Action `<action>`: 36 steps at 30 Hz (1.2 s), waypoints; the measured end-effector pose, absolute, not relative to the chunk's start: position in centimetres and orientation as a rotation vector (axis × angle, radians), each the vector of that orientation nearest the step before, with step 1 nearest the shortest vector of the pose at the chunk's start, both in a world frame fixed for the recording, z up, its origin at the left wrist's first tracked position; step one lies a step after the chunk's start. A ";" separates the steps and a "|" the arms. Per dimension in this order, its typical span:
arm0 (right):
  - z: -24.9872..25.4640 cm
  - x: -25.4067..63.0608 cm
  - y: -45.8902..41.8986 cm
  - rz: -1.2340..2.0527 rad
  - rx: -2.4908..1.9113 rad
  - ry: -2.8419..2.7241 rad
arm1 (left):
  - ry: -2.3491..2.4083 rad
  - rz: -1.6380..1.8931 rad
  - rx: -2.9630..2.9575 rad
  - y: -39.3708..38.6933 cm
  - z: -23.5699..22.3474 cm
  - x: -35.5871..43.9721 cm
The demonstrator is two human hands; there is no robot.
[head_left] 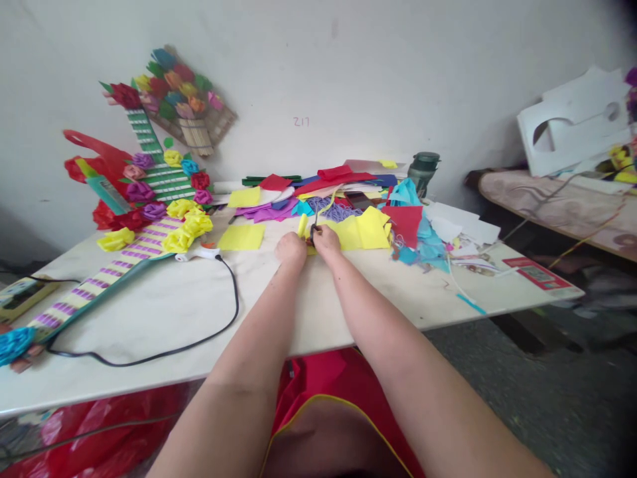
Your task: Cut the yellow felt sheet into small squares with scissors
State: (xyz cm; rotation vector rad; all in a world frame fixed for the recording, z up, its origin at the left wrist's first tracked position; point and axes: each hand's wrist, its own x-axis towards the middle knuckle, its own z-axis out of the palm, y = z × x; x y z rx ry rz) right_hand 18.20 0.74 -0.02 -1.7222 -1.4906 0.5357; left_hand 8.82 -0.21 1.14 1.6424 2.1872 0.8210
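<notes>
Both of my hands are close together over the middle of the white table. My left hand (292, 249) is closed on a piece of yellow paper (302, 224), which stands up above the fingers. My right hand (327, 240) grips the dark handles of a pair of scissors (315, 230), whose blades point away from me. The scissors are right beside the held paper; I cannot tell if they touch it. Yellow sheets (362, 229) lie by my right hand, and a flat yellow square (242, 237) lies left of my left hand.
A white glue gun (200, 252) with a black cord lies to the left, next to a paper-flower guitar (149, 236). Coloured sheets (328, 180) are piled at the back. A dark bottle (424, 174) and blue scraps (426, 242) are on the right. The table's front edge is near me.
</notes>
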 end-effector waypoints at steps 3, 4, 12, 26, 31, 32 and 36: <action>-0.3 18.3 0.9 0.553 -1.685 -1.433 | 2.258 0.735 1.716 -0.6 1.2 9.0; -0.4 18.3 1.0 0.563 -1.668 -1.415 | 2.265 0.733 1.720 -0.7 1.2 9.0; -0.3 18.2 1.3 0.726 -1.407 -1.210 | 2.255 0.842 1.650 -0.6 1.3 8.1; 1.9 17.5 -1.0 1.045 -1.200 -1.025 | 2.021 1.172 1.540 1.4 0.3 5.2; 2.6 17.9 -1.6 1.028 -1.230 -1.056 | 1.835 1.355 1.467 2.8 -0.8 4.5; 2.7 17.9 -1.7 1.030 -1.230 -1.081 | 1.807 1.394 1.439 3.0 -1.0 4.4; 2.9 18.0 -2.1 1.067 -1.252 -1.165 | 1.688 1.555 1.339 3.2 -1.0 3.9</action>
